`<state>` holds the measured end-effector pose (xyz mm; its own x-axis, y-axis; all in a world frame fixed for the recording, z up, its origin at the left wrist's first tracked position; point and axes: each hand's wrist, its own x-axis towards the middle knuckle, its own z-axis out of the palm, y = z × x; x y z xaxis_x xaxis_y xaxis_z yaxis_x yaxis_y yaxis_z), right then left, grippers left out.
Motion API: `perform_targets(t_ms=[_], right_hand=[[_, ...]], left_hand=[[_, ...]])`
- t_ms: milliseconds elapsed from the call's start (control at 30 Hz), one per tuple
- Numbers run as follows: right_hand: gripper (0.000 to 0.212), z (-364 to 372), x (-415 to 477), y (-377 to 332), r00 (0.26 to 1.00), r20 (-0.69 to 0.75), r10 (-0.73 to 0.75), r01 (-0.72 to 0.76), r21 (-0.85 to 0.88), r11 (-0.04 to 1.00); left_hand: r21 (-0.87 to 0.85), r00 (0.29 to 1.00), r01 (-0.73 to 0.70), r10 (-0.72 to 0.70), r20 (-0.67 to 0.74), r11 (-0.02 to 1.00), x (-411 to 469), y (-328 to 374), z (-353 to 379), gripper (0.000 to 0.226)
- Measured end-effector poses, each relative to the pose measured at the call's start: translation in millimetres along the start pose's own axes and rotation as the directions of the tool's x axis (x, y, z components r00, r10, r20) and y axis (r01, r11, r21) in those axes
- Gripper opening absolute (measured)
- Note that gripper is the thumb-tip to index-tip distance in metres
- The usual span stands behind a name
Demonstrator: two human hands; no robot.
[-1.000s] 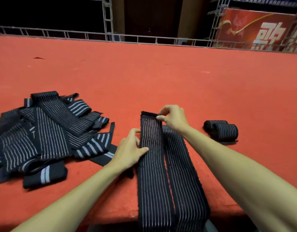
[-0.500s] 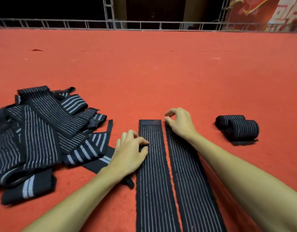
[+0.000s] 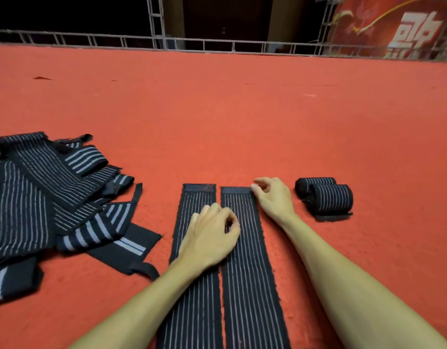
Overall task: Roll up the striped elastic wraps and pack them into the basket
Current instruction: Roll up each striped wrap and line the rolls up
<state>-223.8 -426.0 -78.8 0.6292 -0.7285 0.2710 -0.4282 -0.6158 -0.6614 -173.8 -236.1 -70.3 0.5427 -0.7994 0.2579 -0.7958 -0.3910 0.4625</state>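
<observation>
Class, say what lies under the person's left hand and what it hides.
The left hand covers the left wrap, fingertips over the right wrap. Hidden: the stripes beneath and whether the fingers pinch anything.

A red carpet (image 3: 242, 117) fills the frame — on it lie a loose heap of striped wraps (image 3: 41, 197) at left, two flat strips (image 3: 250, 285) side by side at lower centre, and two rolled wraps (image 3: 328, 197) at right.

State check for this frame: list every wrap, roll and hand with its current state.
Left wrap: unrolled, flat.
Right wrap: unrolled, flat, beside it.
Two rolls: rolled up, touching each other.
Pile of wraps: unrolled, heaped.
Left hand: fingers curled, resting on left wrap.
Right hand: fingers curled at right wrap's far corner; grip unclear.
</observation>
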Motion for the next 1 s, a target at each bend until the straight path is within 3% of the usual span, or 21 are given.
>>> perform_targets(t_ms=[67,200,300,400,467,567,667,767,867,1000], right_hand=[[0.02,0.8,2.6,1.6,0.999,0.04,-0.018,0.019,-0.025,1.0],[0.012,-5.4,-3.1,-3.6,0.999,-0.028,-0.037,0.039,0.084,0.996],[0.02,-14.2,-14.9,-11.3,0.999,-0.033,-0.028,0.036,0.24,0.97],[0.023,-36.1,-24.9,-31.1,0.994,-0.102,0.022,0.031,0.49,0.871],[0.018,-56.8,-28.4,-51.7,0.989,-0.129,0.07,0.034,0.668,0.743],[0.014,-81.2,-33.3,-81.1,0.988,-0.106,0.111,0.02,0.808,0.589],[0.013,-91.6,-34.4,-96.1,0.983,-0.095,0.158,-0.011,0.824,0.567],[0.015,-93.8,-34.9,-104.2,0.976,-0.127,0.178,-0.008,0.794,0.608],[0.021,-84.1,-37.8,-108.4,0.976,-0.163,0.146,0.015,0.717,0.697],[0.013,-54.9,-40.7,-109.6,0.999,-0.012,0.044,-0.029,0.578,0.816]], left_hand=[[-0.056,1.0,0.013,-0.013,0.001,0.998,-0.2,1.4,-2.2,0.018],[0.058,0.998,-0.044,0.041,0.057,0.997,-2.9,4.8,-5.5,0.012],[0.104,0.994,0.018,-0.029,0.104,0.994,-3.9,10.8,-13.9,0.039],[0.129,0.983,0.139,-0.153,0.101,0.982,-6.3,25.2,-23.3,0.071],[-0.005,0.958,0.239,-0.235,0.164,0.971,-5.1,33.9,-29.2,0.069],[-0.475,0.916,0.374,-0.236,0.325,0.797,-6.9,41.0,-39.9,0.037],[-0.761,0.914,0.382,-0.089,0.397,0.524,-18.8,50.5,-58.4,0.02],[-0.889,0.93,0.34,0.032,0.367,0.307,-30.0,54.3,-86.0,0.023],[-0.95,0.955,0.279,0.066,0.291,0.141,-37.1,42.5,-105.2,0.03],[-0.906,0.918,0.389,0.009,0.396,0.166,-43.6,11.5,-107.4,0.029]])
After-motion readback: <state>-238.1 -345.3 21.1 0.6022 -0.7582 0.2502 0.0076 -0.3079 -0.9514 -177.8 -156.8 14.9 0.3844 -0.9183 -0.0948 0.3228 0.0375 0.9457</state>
